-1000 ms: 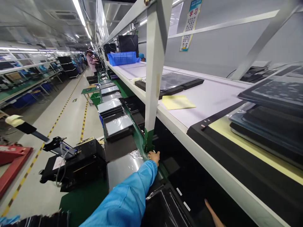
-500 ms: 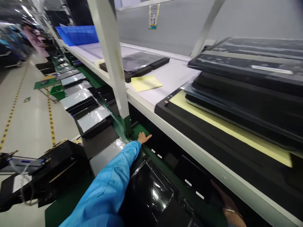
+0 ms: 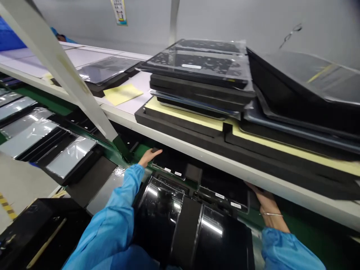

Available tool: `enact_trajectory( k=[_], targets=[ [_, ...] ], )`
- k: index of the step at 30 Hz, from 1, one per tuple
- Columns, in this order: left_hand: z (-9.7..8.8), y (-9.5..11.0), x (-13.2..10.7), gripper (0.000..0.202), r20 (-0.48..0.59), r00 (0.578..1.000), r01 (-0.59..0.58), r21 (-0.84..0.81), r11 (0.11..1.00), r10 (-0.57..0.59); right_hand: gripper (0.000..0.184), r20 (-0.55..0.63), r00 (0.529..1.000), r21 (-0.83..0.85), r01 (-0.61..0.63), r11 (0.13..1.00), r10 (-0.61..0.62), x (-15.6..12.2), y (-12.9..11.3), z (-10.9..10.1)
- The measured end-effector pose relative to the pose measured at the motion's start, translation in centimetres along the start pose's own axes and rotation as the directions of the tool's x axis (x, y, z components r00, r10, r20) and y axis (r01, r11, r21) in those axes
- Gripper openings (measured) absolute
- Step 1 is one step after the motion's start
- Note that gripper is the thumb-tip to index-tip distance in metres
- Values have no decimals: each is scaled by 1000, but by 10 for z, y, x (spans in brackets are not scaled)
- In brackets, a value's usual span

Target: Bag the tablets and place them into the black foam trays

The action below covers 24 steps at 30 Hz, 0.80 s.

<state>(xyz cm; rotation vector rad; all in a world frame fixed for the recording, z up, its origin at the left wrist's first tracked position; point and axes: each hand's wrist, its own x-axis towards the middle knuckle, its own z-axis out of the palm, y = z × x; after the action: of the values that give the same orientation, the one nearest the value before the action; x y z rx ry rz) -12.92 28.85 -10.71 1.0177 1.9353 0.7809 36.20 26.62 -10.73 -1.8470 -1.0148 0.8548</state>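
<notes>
Under the white shelf [image 3: 197, 148] lies a long black tray [image 3: 197, 180] with white labels on its front. My left hand [image 3: 148, 156] reaches to the tray's left end, fingers curled over its corner. My right hand [image 3: 266, 204], a thin bracelet on its wrist, grips the tray's right end under the shelf. Both arms wear blue sleeves. In front of the tray sits a glossy black wrapped panel [image 3: 180, 221] close to my chest.
Stacked black foam trays with wrapped panels [image 3: 202, 75] fill the shelf top, beside a yellow sheet [image 3: 122, 93]. A slanted white post [image 3: 62, 71] stands at the left. Silver-wrapped panels [image 3: 67, 155] line the green conveyor [image 3: 42, 101] on the left.
The view has swung right and down, away from the aisle. My left hand moved from the post's base to the tray's left end, and my right hand has come up onto its right end.
</notes>
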Motion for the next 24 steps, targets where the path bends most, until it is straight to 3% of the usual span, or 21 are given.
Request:
enact_trajectory(
  k=[3, 6, 10, 13, 15, 16, 18, 21, 24],
  targets=[
    [-32, -17, -75, 63, -22, 996, -80, 61, 995, 82, 65, 58, 985, 33, -167, 985, 165, -51, 18, -41],
    [-53, -57, -153, 64, -59, 992, -104, 167, 981, 115, 81, 96, 967, 41, -240, 970, 236, -121, 47, -73],
    [-52, -105, -220, 69, -86, 987, -101, 335, 937, 137, 94, 58, 973, -45, -222, 974, 225, -194, 88, -87],
    [-17, -104, -241, 77, -104, 951, -194, 531, 825, 291, 115, -22, 995, -149, -101, 984, 99, -222, 96, -67],
    [21, -87, -247, 89, -2, 898, -332, 650, 683, 439, 115, -44, 999, -259, 11, 966, -24, -236, 87, -37],
    [42, -76, -248, 97, 73, 875, -393, 682, 617, 478, 107, -21, 996, -319, 75, 945, -86, -242, 79, -18],
    [82, -57, -248, 104, 177, 875, -423, 732, 534, 451, 100, 171, 962, -587, 272, 762, -212, -253, 61, 19],
    [119, -42, -244, 88, 183, 912, -353, 807, 474, 367, 110, 292, 946, -771, 322, 550, -144, -263, 41, 57],
    [128, -37, -240, 78, 181, 914, -332, 847, 415, 362, 107, 322, 944, -796, 310, 520, -70, -260, 32, 66]
  ],
)
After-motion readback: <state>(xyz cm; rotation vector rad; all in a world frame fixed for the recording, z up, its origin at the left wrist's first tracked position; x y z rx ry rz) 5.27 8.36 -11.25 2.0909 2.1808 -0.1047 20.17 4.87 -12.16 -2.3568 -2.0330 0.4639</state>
